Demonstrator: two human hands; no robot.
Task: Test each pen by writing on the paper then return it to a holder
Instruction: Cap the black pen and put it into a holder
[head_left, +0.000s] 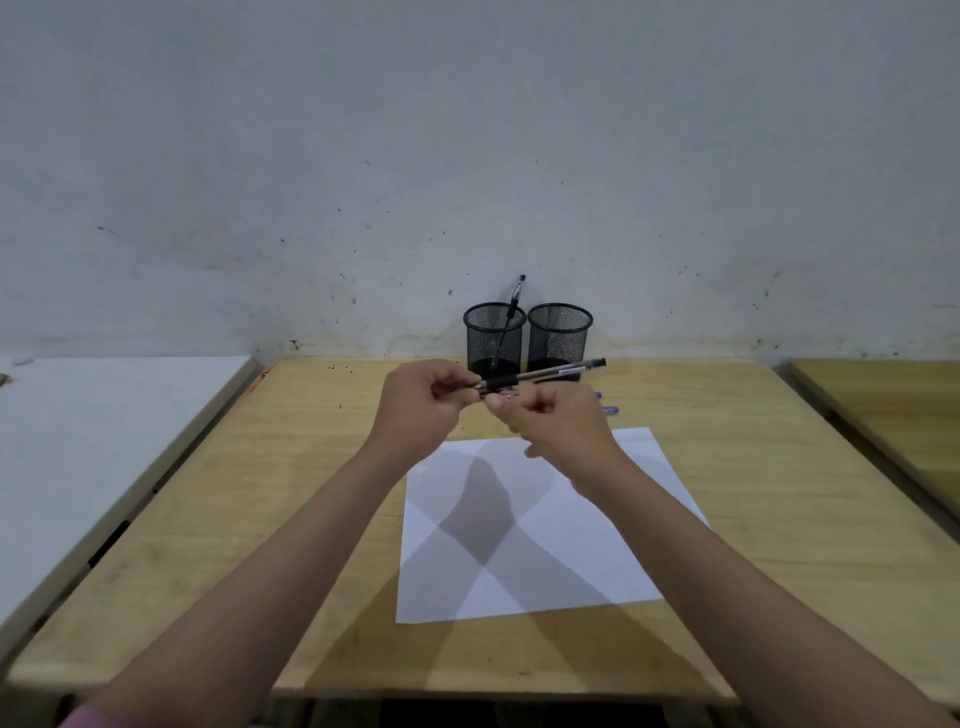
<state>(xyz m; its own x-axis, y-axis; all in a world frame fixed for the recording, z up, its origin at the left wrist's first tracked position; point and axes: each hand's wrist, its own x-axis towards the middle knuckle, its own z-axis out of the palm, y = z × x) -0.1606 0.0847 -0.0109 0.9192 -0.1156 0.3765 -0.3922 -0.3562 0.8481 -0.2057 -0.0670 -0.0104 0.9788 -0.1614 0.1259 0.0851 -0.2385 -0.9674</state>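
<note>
Two round black mesh holders stand at the table's far edge: the left holder (494, 343) has one black pen (511, 312) leaning inside, the right holder (559, 336) looks empty. Above the white paper (540, 525), the left hand (423, 402) pinches a clear-barrelled pen (545, 375); the right hand (558, 421) is closed at its tip.

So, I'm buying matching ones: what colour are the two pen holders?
Black wire mesh, both holders, seen in the head view.

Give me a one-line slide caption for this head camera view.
Both hands hold a pen above blank paper, before two mesh holders.
</note>
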